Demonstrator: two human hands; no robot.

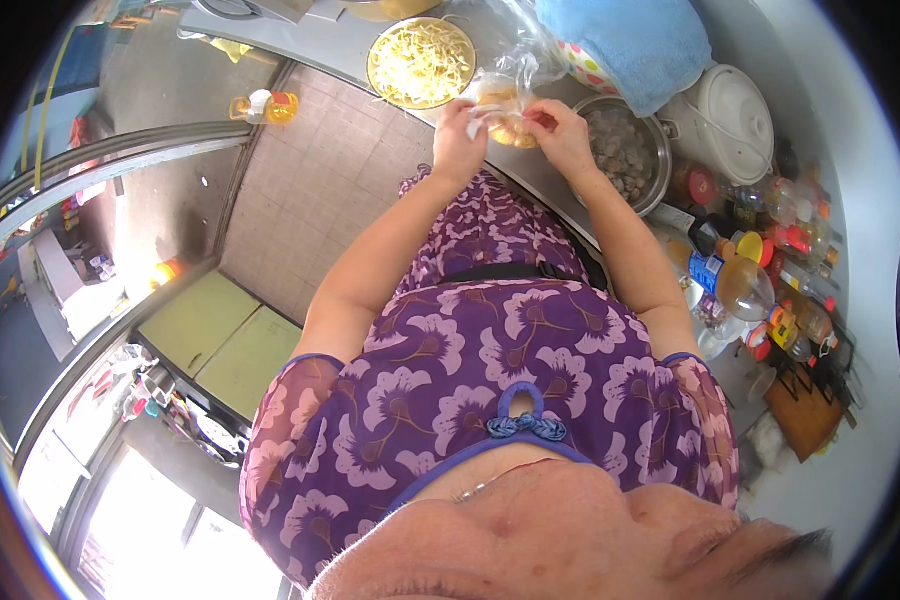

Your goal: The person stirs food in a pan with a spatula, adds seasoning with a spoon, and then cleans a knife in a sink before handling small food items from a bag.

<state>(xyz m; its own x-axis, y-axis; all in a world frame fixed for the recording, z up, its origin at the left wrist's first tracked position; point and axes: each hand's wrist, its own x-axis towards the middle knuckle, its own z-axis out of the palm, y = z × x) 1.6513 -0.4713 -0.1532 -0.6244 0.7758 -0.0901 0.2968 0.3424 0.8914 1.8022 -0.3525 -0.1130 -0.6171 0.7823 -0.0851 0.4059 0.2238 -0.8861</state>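
Note:
At the counter's edge, my left hand point(459, 146) and my right hand point(564, 136) both pinch a clear plastic bag point(521, 71). Golden-yellow pieces of food point(514, 133) show through and below the film; their exact kind is hard to make out. Left of the bag, close to my left hand, stands a round dish of bean sprouts point(422, 64). A metal pot point(664, 169) with small greyish shellfish-like pieces point(621, 150) is just beyond my right hand. Folds of film partly cover the fingertips.
A light-blue towel point(630, 49) and a white lidded cooker point(727, 124) stand right of the bag. Several bottles, including a large plastic one point(742, 289), crowd the right side. An oil bottle point(266, 107) is at the left, near a tiled floor point(311, 180). A green-topped cabinet point(217, 334) stands behind left.

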